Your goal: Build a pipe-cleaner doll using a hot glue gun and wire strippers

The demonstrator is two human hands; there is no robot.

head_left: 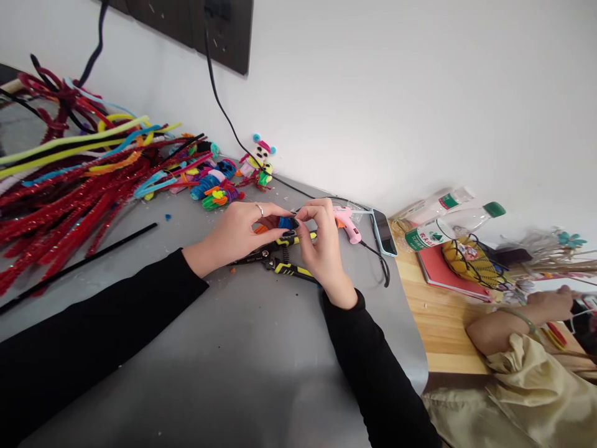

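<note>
My left hand (pixel 237 230) is closed around a small blue fuzzy pipe-cleaner piece (pixel 285 223), held above the grey mat. My right hand (pixel 321 239) pinches a small dark bit at the right end of that piece; the fingers hide most of it. Something orange shows under the left fingers. Below both hands lie black-and-yellow wire pliers (pixel 273 261). A pink glue gun (pixel 347 225) rests just right of my right hand.
Red, yellow and blue pipe cleaners (pixel 107 180) are heaped at left, beside several finished pipe-cleaner figures (pixel 217 186). A black pipe cleaner (pixel 116 246) lies in front. A phone (pixel 385 233), bottles (pixel 429 235) and a yellow basket (pixel 466 261) are rightward, near another person's arm (pixel 508 323).
</note>
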